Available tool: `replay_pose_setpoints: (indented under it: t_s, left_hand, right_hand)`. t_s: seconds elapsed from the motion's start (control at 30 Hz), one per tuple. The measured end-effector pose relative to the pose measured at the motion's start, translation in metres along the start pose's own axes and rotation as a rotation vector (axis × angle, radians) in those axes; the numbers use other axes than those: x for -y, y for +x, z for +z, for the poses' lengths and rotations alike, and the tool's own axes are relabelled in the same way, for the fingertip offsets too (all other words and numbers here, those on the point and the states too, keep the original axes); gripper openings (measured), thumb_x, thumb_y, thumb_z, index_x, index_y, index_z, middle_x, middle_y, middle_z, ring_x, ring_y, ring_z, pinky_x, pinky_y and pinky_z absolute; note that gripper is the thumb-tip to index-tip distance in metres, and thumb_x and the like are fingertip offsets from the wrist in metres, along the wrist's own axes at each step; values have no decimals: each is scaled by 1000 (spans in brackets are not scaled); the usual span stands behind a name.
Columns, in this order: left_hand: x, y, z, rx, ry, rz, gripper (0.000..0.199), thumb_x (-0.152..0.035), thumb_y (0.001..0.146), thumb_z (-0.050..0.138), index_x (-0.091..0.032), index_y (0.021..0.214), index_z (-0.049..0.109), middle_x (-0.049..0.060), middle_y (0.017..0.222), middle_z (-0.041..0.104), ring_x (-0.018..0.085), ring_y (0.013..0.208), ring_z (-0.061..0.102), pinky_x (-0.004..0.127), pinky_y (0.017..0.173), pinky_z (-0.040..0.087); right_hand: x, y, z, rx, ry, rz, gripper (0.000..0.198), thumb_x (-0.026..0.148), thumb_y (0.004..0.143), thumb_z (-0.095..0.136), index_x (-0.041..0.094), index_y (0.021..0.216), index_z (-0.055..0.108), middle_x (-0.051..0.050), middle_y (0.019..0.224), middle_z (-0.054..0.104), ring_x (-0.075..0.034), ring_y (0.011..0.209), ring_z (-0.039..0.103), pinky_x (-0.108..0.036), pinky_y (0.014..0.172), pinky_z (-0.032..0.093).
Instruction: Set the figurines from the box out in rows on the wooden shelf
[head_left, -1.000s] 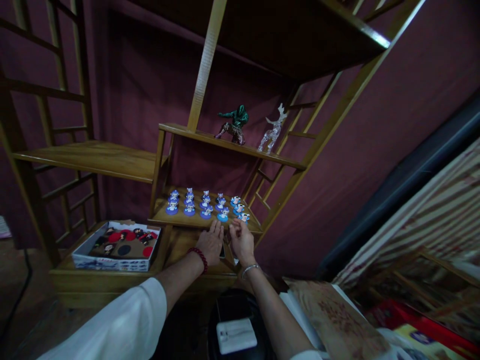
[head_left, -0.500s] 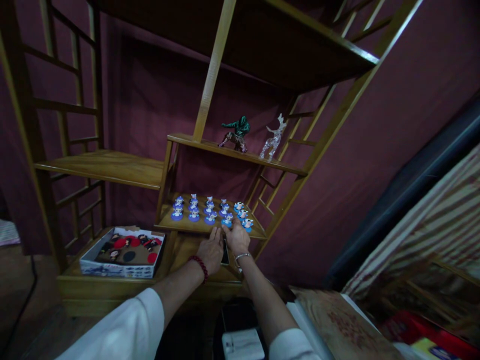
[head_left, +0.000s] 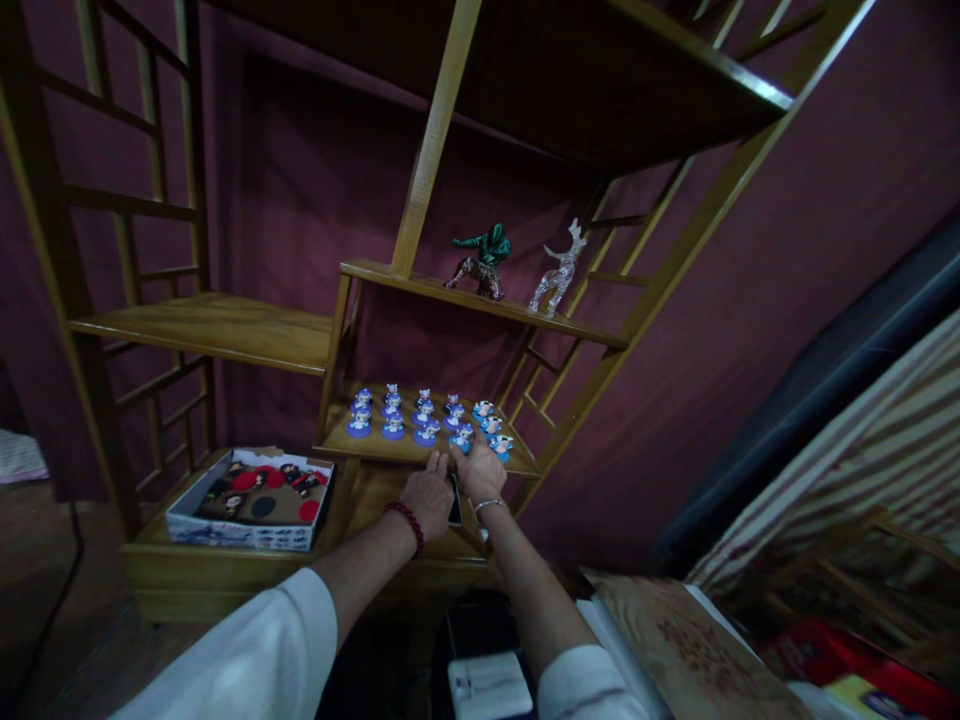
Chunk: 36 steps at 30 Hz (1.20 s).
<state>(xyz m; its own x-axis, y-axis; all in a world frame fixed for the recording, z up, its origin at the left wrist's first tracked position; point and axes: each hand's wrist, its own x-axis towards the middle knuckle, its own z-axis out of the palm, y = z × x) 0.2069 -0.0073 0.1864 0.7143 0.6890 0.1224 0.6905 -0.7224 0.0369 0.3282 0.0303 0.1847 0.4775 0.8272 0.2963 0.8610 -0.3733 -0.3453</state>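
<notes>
Rows of small figurines point(head_left: 427, 432) on round purple and blue bases stand upright on a low wooden shelf point(head_left: 352, 445). At the front row's right part, my right hand point(head_left: 481, 472) has thumb and index finger around a blue-based figurine point(head_left: 460, 438); the exact contact is partly hidden. Just left of it, my left hand point(head_left: 429, 497) reaches to the shelf's front edge, fingers stretched out and holding nothing visible. A dark, flat phone-like object point(head_left: 454, 503) lies below, between my hands and partly covered.
An open box point(head_left: 240, 537) with red and black figurines stands at lower left. On the shelf above are a green-and-bronze figure point(head_left: 484, 262) and a clear deer figurine point(head_left: 556, 272). A wooden post point(head_left: 439, 130) rises between compartments. A patterned board point(head_left: 686, 640) lies at lower right.
The view has shifted slightly, so the shelf and figurines sit a little further right. Both hands keep nearly the same place at the front row.
</notes>
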Motion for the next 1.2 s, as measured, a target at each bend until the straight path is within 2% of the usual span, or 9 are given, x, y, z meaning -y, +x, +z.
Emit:
replay_pose_setpoints:
  t_s: [0.23, 0.33, 0.7, 1.0, 1.2]
  left_hand:
    - [-1, 2, 4, 8, -18, -22, 53, -17, 64, 53, -3, 115, 51, 19, 139, 21, 31, 129, 14, 42, 98, 29]
    - [0, 1, 3, 10, -16, -19, 51, -19, 65, 52, -5, 114, 52, 18, 140, 21, 32, 128, 15, 42, 95, 33]
    - [1, 2, 6, 8, 2, -13, 52, -20, 63, 52, -4, 113, 53, 20, 140, 18, 34, 128, 14, 41, 91, 37]
    - [1, 3, 10, 7, -8, -26, 53, -21, 63, 53, -7, 114, 54, 16, 142, 17, 33, 129, 12, 42, 91, 37]
    - [2, 0, 13, -25, 3, -7, 48, -22, 65, 53, -7, 110, 57, 16, 141, 17, 33, 129, 9, 43, 94, 34]
  right_hand:
    - [1, -1, 0, 5, 17, 8, 51, 46, 76, 47, 22, 120, 40, -11, 97, 64, -24, 88, 60, -33, 70, 44]
    - [2, -1, -1, 13, 9, 9, 48, 46, 76, 46, 21, 116, 43, -12, 97, 64, -25, 88, 60, -34, 71, 44]
    - [2, 0, 1, 20, -4, 32, 48, 47, 76, 46, 19, 115, 44, -12, 94, 64, -25, 87, 60, -34, 71, 44]
    - [-2, -3, 4, -9, 38, 5, 47, 46, 77, 46, 21, 115, 44, -12, 98, 63, -24, 87, 60, -34, 71, 44]
    - [-6, -10, 8, -75, 116, -55, 44, 40, 78, 45, 18, 115, 43, -10, 104, 60, -21, 88, 59, -30, 74, 43]
